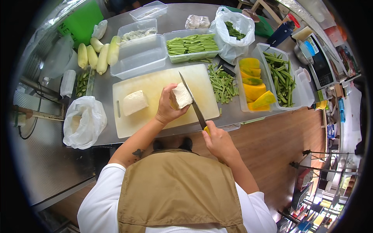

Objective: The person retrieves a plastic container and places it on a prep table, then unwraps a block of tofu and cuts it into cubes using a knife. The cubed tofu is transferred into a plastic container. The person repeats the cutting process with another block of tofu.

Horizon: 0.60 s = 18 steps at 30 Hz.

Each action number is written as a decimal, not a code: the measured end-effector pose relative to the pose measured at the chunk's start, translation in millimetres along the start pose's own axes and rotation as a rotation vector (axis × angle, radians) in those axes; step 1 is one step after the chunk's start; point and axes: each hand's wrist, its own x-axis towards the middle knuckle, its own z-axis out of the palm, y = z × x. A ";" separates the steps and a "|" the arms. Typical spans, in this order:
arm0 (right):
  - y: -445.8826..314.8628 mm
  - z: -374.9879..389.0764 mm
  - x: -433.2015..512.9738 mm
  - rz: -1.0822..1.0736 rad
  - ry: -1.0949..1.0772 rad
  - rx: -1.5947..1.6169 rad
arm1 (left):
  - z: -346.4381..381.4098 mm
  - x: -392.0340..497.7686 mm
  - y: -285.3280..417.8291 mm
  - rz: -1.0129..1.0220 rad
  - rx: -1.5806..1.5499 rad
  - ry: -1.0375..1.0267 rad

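My left hand (169, 106) grips a pale white block that looks like tofu (182, 96), tilted up over the right part of a cutting board (163, 74). In my right hand (217, 138) is a kitchen knife (193, 103) with a yellow handle. Its blade points away from me and lies along the right side of the held block; whether it cuts in cannot be told. A second white block (135, 102) rests on the board's left part. Left of the board, an open white plastic bag (84, 122) has something pale inside.
Cut green beans (222, 84) lie beside the board. Behind stand a tub of long beans (192, 45), a vacant plastic tub (140, 56) and a bag of leaves (233, 32). Pumpkin wedges (253, 87) and okra (279, 77) fill tubs at right. Peeled pale gourds (102, 58) lie left.
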 end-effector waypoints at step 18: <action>-13.8 -6.4 -10.6 -0.044 0.058 -0.228 | -33.2 0.6 28.6 -0.068 0.306 -0.128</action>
